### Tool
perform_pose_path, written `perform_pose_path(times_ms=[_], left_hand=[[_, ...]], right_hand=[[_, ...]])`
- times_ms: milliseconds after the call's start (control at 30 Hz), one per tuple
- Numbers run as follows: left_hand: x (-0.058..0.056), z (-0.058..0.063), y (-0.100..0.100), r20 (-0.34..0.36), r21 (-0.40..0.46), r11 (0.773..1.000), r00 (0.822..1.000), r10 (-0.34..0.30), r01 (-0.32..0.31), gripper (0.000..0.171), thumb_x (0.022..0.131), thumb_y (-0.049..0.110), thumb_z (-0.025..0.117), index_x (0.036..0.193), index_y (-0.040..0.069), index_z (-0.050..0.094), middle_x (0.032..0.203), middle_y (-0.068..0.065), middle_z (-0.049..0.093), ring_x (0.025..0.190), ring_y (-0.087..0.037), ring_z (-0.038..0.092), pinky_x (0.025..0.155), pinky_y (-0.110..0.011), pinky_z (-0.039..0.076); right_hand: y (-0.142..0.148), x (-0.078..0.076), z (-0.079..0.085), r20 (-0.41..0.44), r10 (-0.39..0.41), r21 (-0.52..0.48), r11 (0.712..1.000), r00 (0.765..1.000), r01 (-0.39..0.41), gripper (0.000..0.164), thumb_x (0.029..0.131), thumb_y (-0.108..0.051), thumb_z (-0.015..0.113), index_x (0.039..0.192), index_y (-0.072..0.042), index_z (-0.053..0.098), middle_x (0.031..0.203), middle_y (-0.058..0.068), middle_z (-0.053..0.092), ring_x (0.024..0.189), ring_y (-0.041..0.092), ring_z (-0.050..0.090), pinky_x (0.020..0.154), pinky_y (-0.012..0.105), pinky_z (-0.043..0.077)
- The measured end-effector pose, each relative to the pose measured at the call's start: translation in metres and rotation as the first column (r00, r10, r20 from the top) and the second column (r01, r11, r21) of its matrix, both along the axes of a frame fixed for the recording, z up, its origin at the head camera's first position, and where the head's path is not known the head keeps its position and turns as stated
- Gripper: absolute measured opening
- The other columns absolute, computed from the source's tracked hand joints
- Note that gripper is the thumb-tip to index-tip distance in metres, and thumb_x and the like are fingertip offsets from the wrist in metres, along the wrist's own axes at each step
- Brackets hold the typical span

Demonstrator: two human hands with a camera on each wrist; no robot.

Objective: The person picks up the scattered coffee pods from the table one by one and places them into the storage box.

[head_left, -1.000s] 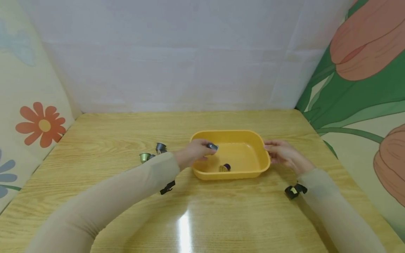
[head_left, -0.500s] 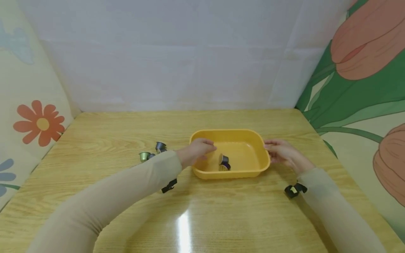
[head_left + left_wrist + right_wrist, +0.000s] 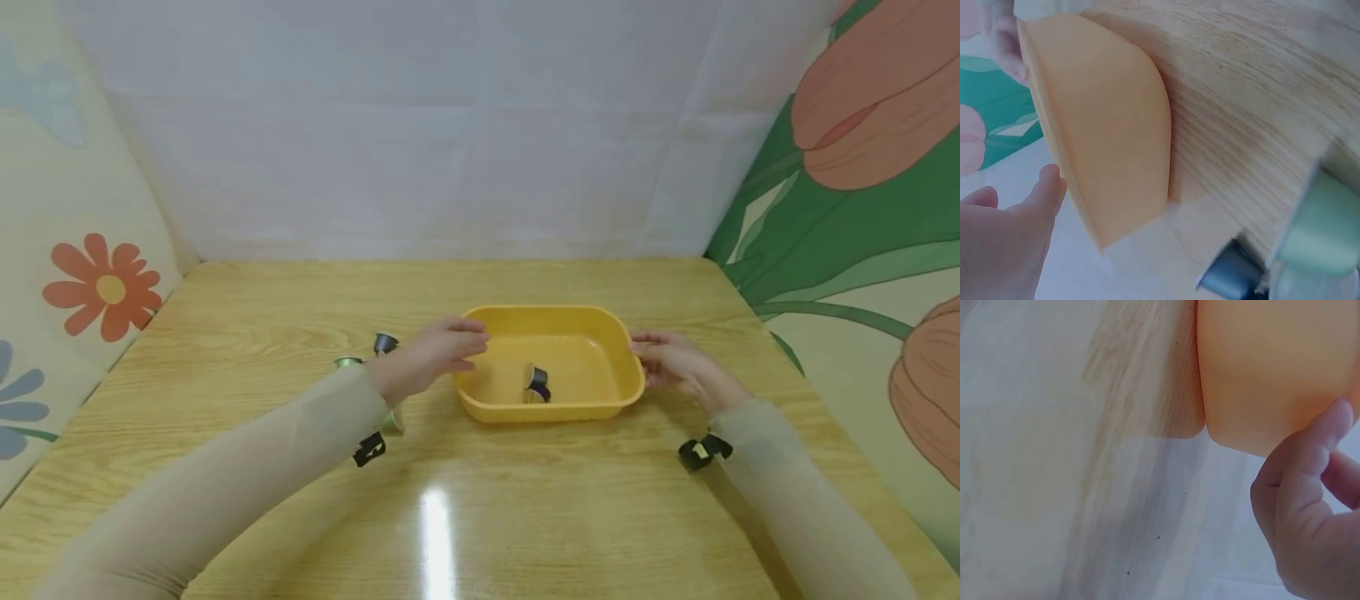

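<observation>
A yellow plastic basin (image 3: 551,412) stands on the wooden table. Two coffee capsules lie together in it: a dark grey one (image 3: 537,375) and, touching it, a dark purple one (image 3: 543,392). My left hand (image 3: 429,357), fingers extended and holding nothing, is over the basin's left rim. With fingers and thumb, my right hand (image 3: 675,362) grips the right rim; its bent fingers show against the outer wall in the right wrist view. Left of the basin are a dark blue capsule (image 3: 386,343) and green capsules (image 3: 1322,225), partly hidden behind my left hand and forearm.
The wooden table (image 3: 555,500) reaches back to a white cloth wall (image 3: 420,167). Flower-printed panels flank it, with a red flower (image 3: 108,287) on the left one. Black camera straps (image 3: 697,452) sit at both wrists.
My left hand has let go of the dark grey capsule, which now lies in the basin beside the purple one. That hand has since drawn back left. My right hand stays at the rim.
</observation>
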State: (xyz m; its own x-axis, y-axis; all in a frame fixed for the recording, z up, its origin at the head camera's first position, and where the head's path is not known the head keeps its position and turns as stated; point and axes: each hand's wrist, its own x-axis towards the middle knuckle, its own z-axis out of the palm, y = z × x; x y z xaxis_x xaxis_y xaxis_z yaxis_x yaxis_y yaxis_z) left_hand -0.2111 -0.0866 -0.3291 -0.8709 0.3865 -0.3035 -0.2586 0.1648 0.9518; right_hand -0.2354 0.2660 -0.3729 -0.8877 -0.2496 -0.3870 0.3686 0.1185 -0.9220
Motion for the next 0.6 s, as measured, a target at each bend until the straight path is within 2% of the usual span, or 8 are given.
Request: perform_pose_path(times_ms=[300,600], left_hand=[[0.012,0.006,-0.038,-0.069,-0.028,1.000,0.998,0.011,-0.013,0.050,0.104,0.016,0.047,0.146,-0.005,0.032,0.146,-0.022,0.041,0.135,-0.033,0.040,0.107,-0.041,0.040],[0.018,0.014,-0.063,-0.093,0.008,0.998,0.994,0.060,-0.059,0.052,0.105,0.014,0.045,0.149,-0.007,0.025,0.150,-0.025,0.035,0.137,-0.034,0.037,0.109,-0.043,0.037]], right_hand=[[-0.001,0.002,0.001,-0.009,0.000,-0.010,1.000,1.000,0.000,0.048,0.103,-0.007,0.045,0.141,0.015,0.027,0.084,-0.001,0.065,0.070,0.010,0.063,0.060,0.026,0.057],[-0.001,0.002,0.001,-0.008,0.005,-0.017,1.000,1.000,-0.005,0.050,0.103,-0.008,0.046,0.142,0.015,0.026,0.085,0.000,0.065,0.072,0.010,0.064,0.063,0.028,0.058]])
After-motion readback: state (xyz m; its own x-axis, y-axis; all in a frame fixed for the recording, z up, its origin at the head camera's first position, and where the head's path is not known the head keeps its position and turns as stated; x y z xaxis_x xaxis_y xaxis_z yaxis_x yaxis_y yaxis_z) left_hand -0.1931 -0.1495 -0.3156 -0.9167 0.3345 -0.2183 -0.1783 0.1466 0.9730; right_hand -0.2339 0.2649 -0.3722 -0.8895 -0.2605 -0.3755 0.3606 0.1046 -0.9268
